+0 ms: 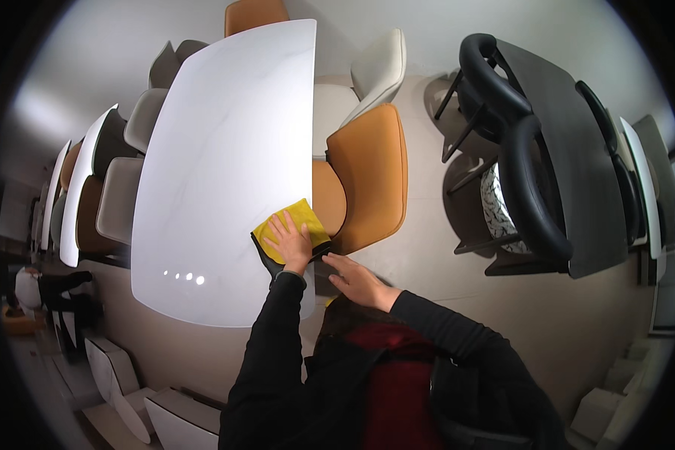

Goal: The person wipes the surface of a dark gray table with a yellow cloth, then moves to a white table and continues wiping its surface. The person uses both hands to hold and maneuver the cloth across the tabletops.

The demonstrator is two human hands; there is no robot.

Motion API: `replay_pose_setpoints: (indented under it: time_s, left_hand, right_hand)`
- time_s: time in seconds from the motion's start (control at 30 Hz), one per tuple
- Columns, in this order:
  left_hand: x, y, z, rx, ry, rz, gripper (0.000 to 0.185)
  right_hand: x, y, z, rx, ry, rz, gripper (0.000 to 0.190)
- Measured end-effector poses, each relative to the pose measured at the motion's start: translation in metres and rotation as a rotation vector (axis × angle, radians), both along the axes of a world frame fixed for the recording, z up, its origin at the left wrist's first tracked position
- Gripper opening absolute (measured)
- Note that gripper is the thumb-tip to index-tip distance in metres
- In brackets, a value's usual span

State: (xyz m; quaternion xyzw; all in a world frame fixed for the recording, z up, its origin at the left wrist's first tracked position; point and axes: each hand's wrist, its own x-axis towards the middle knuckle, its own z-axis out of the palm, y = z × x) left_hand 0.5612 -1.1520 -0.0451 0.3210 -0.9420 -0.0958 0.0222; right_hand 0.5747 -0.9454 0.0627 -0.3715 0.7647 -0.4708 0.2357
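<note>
My left hand (290,241) lies flat with spread fingers on a yellow cloth (306,212) with a dark border and a grey underside. The cloth rests on a glossy white marble-look table (225,140), near its right edge. My right hand (363,282) hovers just off that edge, fingers extended and holding nothing, close to the cloth's dark corner. An orange leather chair (371,174) stands at the table's right side, its seat partly under the top.
Beyond the orange chair is a cream chair (379,67). Grey chairs (121,199) line the table's left side. To the right, black chairs (531,191) surround a dark table (579,152). A person (50,287) is at the far left.
</note>
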Motion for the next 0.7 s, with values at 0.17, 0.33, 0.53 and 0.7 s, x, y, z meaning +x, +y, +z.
replay_pose_setpoints:
  time_s: [0.17, 0.33, 0.53, 0.7]
  left_hand:
    - [-0.028, -0.004, -0.007, -0.050, -0.017, 0.103, 0.066]
    - [-0.085, -0.009, -0.001, -0.037, 0.003, 0.202, 0.065]
    - [-0.147, -0.015, 0.004, 0.053, -0.005, 0.371, 0.067]
    - [-0.170, -0.016, 0.002, 0.026, -0.020, 0.462, 0.068]
  right_hand:
    - [-0.025, 0.015, 0.022, -0.085, -0.010, 0.124, 0.045]
    - [-0.077, 0.026, 0.043, -0.057, -0.002, 0.171, 0.044]
    - [-0.142, 0.033, 0.069, 0.007, -0.013, 0.225, 0.041]
    - [-0.190, 0.033, 0.084, -0.075, -0.030, 0.267, 0.041]
